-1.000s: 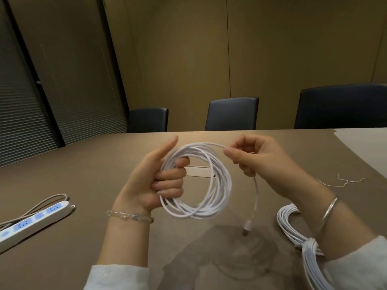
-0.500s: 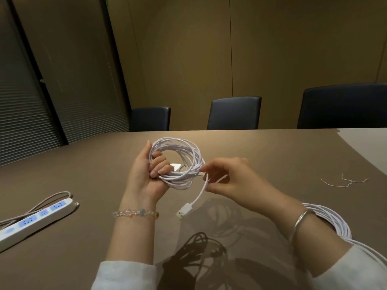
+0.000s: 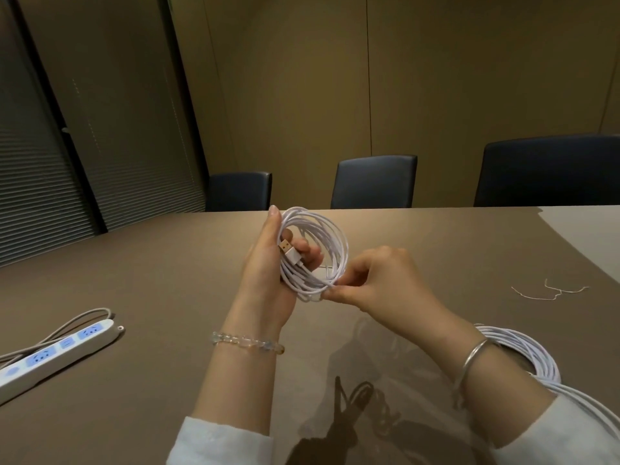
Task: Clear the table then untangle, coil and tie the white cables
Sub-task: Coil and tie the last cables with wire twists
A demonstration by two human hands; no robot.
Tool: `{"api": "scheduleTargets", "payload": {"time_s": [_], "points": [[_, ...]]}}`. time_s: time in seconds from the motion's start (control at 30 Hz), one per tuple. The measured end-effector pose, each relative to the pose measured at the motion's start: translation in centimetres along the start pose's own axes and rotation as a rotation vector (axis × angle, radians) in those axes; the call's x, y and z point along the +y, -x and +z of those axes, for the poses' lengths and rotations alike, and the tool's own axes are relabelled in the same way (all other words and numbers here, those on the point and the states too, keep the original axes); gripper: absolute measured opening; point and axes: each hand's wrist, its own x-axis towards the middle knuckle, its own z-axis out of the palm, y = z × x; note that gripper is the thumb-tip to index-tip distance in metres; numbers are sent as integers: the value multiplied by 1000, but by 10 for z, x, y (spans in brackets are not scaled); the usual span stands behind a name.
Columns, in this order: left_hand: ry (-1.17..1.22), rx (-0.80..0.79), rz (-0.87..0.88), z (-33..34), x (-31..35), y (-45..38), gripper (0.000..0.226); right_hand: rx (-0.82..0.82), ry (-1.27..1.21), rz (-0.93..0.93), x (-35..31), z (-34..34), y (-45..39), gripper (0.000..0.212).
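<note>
We see the brown table [image 3: 141,273]; white power strip [image 3: 57,355] lying on it left of the coil. Second white cable bundle [image 3: 523,355] on it right of the coil, behind the wrist. Coiled white cable [image 3: 330,243] held above it: left hand [image 3: 268,273] grips the loops and USB plug [image 3: 289,252], right hand [image 3: 379,283] pinches the coil's lower edge

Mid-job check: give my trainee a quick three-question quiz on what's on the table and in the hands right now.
1. True or false: the left hand holds the coil.
2. What is the right hand doing: A) pinching the coil, B) resting on the power strip, C) lifting the ties?
3. Fill in: a USB plug rests against the ___ hand's fingers.

Key: 1 true; 2 A; 3 left.
</note>
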Motion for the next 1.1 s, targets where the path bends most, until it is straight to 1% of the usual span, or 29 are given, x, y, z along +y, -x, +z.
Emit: {"api": "scheduleTargets", "payload": {"time_s": [0.1, 0.17, 0.23, 0.27, 0.3, 0.37, 0.4, 0.43, 0.47, 0.5, 0.53, 0.57, 0.63, 0.7, 0.77, 0.8, 0.87, 0.93, 1.03, 1.1], "points": [[-71, -22, -6, 0, 0, 1, 47, -52, 5, 56, -1, -1, 0, 24], [-90, -63, -55, -1, 0, 1, 48, -164, 25, 72, -4, -5, 0, 27], [-108, -138, -140, -4, 3, 2, 49, -280, 8, 104, -6, -14, 0, 34], [-123, -189, -190, -5, 4, 2, 49, -269, -19, 124, -6, -20, -2, 39], [-139, -250, -243, -7, 6, 3, 48, -192, -22, 127, -4, -25, -3, 44], [-157, -411, -378, -8, 7, 4, 46, -5, 51, 68, -4, -32, -5, 53], [-141, -504, -459, -7, 6, 5, 46, 0, 50, 52, -5, -35, -5, 59], [-109, -585, -533, -6, 5, 6, 46, -73, -7, 74, -6, -35, -6, 65], [-80, -641, -589, -4, 3, 7, 46, -188, -106, 122, -6, -37, -5, 63], [-74, -660, -618, -2, 1, 8, 46, -312, -214, 166, -4, -38, -5, 51], [-98, -642, -627, 1, -1, 8, 49, -399, -316, 208, -1, -42, -3, 34], [-159, -589, -612, 4, -2, 9, 52, -441, -386, 247, 0, -45, -2, 23], [-346, -446, -525, 12, -9, 10, 59, -448, -477, 295, 6, -51, 4, 19], [-527, -325, -415, 19, -18, 12, 66, -419, -543, 311, 10, -52, 12, 14], [-639, -250, -350, 28, -30, 14, 73, -385, -604, 337, 16, -51, 22, 16], [-687, -225, -339, 34, -38, 15, 77, -368, -622, 353, 22, -52, 30, 17], [-768, -173, -334, 40, -52, 16, 91, -353, -648, 377, 32, -51, 42, 13], [-767, -142, -374, 46, -68, 16, 96, -354, -674, 403, 43, -58, 54, 10], [-692, -167, -435, 59, -89, 15, 77, -363, -689, 446, 55, -79, 65, 12], [-615, -164, -466, 76, -103, 11, 74, -301, -686, 462, 65, -95, 67, 18]]}}
